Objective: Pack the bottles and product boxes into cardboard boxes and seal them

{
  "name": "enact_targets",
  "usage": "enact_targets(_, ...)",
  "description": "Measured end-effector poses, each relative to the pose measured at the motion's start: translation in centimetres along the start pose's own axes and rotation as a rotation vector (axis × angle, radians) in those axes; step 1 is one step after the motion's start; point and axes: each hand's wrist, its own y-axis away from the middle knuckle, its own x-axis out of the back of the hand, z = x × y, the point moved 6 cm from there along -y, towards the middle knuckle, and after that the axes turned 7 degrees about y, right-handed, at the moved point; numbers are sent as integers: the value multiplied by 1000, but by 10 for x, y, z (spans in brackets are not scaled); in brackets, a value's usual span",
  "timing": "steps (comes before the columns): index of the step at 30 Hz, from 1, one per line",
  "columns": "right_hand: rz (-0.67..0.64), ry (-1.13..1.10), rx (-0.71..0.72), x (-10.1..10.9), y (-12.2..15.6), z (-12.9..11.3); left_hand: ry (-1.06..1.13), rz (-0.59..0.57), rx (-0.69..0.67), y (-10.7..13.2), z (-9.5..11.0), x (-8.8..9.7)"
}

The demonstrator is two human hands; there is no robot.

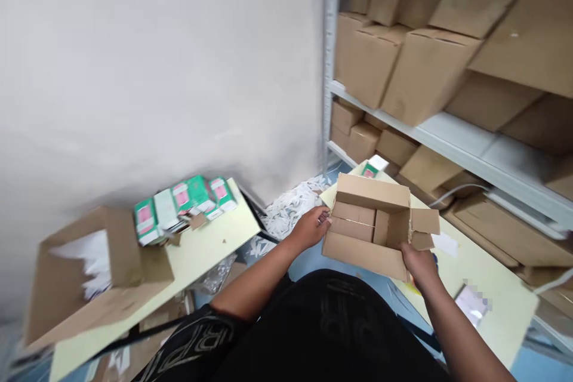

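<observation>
I hold an open, empty cardboard box (373,227) in front of me, over the near edge of a pale yellow table (487,286). My left hand (312,225) grips the box's left side, fingers curled over the edge. My right hand (418,261) grips its near right corner. The box flaps stand open and its inside looks bare.
A second yellow table (201,245) at the left carries a large open carton (89,268) with white paper and several green-and-pink small boxes (188,200). A metal shelf rack (447,131) full of cardboard cartons fills the right. White packing scraps (289,209) lie on the floor by the wall.
</observation>
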Motion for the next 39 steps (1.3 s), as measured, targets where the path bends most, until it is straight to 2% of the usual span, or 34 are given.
enact_targets(3,-79,52,27,-31,7,-39,28,109,46,32,-22,44)
enact_targets(7,-174,112,81,-86,29,-99,46,244,97,81,-59,112)
enact_targets(13,-232,239,154,-181,89,-182,55,369,189,164,-128,222)
enact_targets(18,-302,259,276,-248,144,-241,6,418,267,231,-177,296)
enact_targets(22,-393,266,347,-289,175,-273,-52,516,258,278,-192,358)
enact_targets(25,-459,293,380,-312,187,-289,-194,630,315,311,-208,421)
enact_targets(27,-478,316,413,-323,192,-298,-316,722,458,333,-231,467)
enact_targets(28,-482,324,428,-328,194,-302,-394,731,541,341,-246,488)
enact_targets(30,-493,328,455,-336,199,-309,-492,666,704,351,-279,521)
enact_targets(32,-494,320,466,-342,204,-314,-494,605,821,354,-311,542)
enact_targets(34,-493,310,463,-347,209,-317,-436,542,847,348,-338,551)
enact_targets(36,-494,305,449,-349,214,-318,-351,503,842,340,-358,549)
enact_targets(39,-490,328,441,-349,221,-320,-284,506,838,330,-377,540)
